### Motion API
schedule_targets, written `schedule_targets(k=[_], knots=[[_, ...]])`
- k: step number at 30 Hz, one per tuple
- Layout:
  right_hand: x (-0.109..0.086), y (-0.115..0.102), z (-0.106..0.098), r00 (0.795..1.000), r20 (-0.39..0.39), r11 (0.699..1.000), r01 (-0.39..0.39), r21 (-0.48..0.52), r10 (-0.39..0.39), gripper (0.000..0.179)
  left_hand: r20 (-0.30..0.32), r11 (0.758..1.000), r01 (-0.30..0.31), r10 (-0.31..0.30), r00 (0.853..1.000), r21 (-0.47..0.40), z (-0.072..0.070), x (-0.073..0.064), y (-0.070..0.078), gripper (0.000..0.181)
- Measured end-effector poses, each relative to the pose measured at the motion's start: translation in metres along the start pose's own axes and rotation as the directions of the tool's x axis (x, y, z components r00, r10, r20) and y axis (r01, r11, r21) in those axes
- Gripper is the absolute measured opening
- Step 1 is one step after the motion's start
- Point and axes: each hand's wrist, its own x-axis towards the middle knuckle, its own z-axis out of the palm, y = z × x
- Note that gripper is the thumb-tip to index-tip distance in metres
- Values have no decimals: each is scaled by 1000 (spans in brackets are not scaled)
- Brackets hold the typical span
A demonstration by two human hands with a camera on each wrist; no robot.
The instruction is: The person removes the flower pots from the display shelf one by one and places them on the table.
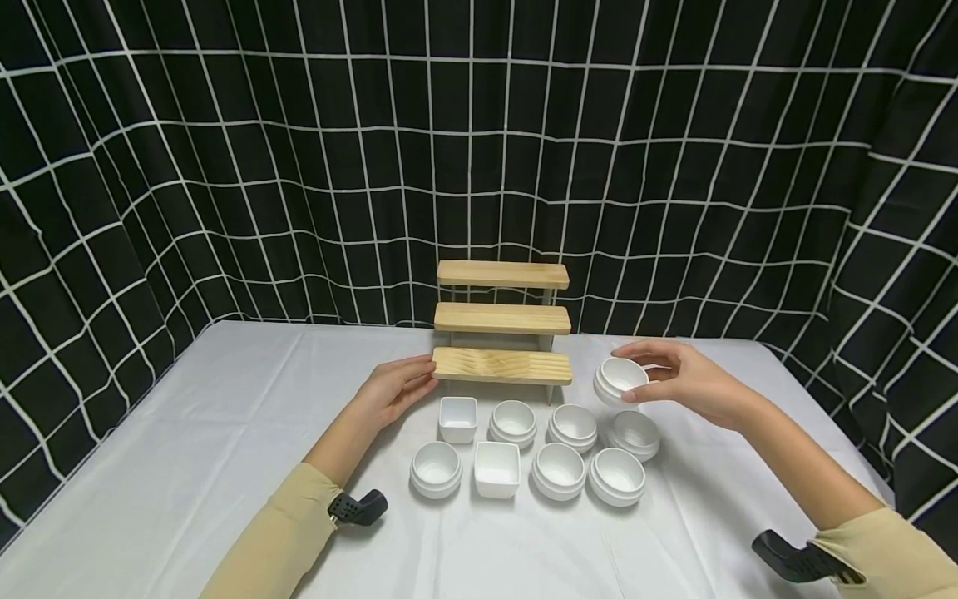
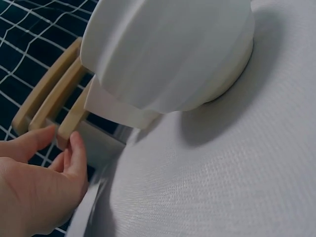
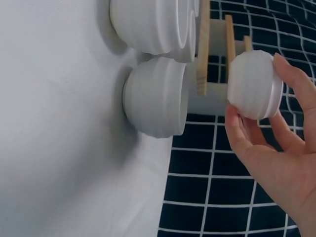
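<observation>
My right hand point(image 1: 684, 383) holds a small round white bowl point(image 1: 621, 378) by its sides, lifted off the table to the right of a three-tier wooden display stand point(image 1: 501, 366). In the right wrist view, the thumb and fingers curl round this bowl point(image 3: 254, 84). At the stand's left side, my left hand point(image 1: 397, 389) pinches the end of the lowest board point(image 2: 74, 118) between thumb and fingers. All three boards carry nothing. Below the held bowl stands another round white bowl point(image 1: 634, 434), apart from the hand.
More white bowls stand in two rows before the stand, among them round ones point(image 1: 559, 472) and two square ones point(image 1: 497, 467). A white cloth point(image 1: 247, 433) covers the table. Behind hangs a black curtain point(image 1: 374, 158) with a white grid.
</observation>
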Motion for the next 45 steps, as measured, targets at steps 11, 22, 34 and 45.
schedule_targets(k=[11,22,34,45], knots=[[-28,12,-8,1000,-22,1000,8,-21,-9,62,6,1000,8,-8,1000,-4,0,2,2,47],[-47,24,-13,999,-20,999,25,-30,-25,57,-3,999,30,-30,1000,-28,0,4,3,48],[-63,38,-19,999,-13,998,46,-32,-46,52,-9,999,40,-40,999,-27,0,4,4,48],[-74,49,-19,999,8,999,51,-3,-51,52,-3,999,37,-37,999,-30,0,5,3,49]])
